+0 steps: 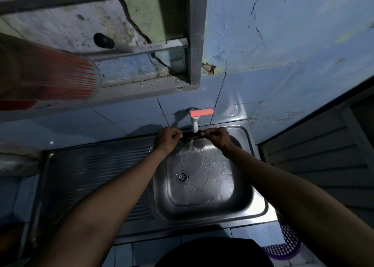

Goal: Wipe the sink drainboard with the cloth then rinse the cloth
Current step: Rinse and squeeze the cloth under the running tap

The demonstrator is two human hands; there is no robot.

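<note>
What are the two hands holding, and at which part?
A dark cloth, stretched under the tap: left hand grips its left end, right hand pinches its right end.

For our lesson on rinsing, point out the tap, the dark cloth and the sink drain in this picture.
tap (195,123): head view, on its white spout below the red handle.
dark cloth (191,135): head view, on the stretch between the two hands.
sink drain (182,176): head view, on the strainer's centre.

You see a wet glossy steel sink (202,210), ribbed metal drainboard (97,169), white plastic tap (194,125), glazed tiles (125,114), cracked matt wall (283,23)
</note>
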